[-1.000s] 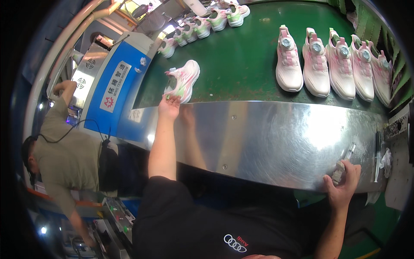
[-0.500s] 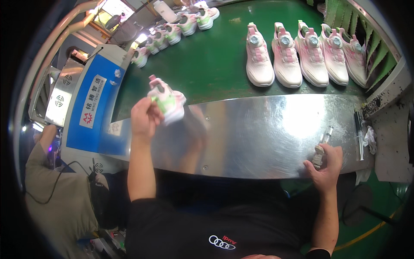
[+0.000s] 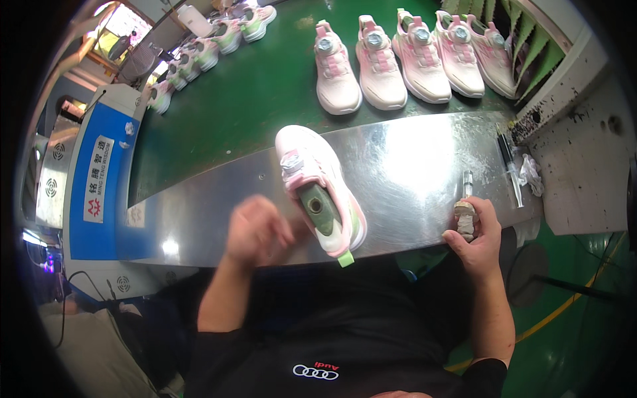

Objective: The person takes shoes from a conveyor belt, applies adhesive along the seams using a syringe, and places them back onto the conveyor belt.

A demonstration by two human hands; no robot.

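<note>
A pale pink and white sneaker (image 3: 312, 149) with a dial on its tongue rests on the metal tabletop, toe pointing away. Inside its opening a dark green form (image 3: 319, 206) with a hole shows, and a light green tab sticks out at the heel. My left hand (image 3: 255, 229) is just left of the shoe, apart from it, blurred, with loosely bent fingers and nothing seen in them. Over the table's near right part, my right hand (image 3: 483, 232) grips a small tool (image 3: 465, 215) with a clear tube on top and a pale, wrapped grip; its lower end is partly hidden.
Several matching sneakers (image 3: 378, 69) stand in a row on the green surface (image 3: 265, 86) at the far right, more (image 3: 206, 54) at the far left. A blue and white machine (image 3: 99, 179) bounds the left. A slim black and white tool (image 3: 509, 171) and crumpled tissue (image 3: 530, 174) lie at right.
The sneaker has come from my left hand down onto the metal tabletop, toe turned away. My left hand has let go and moved nearer. The right hand still grips its tool; the view has shifted.
</note>
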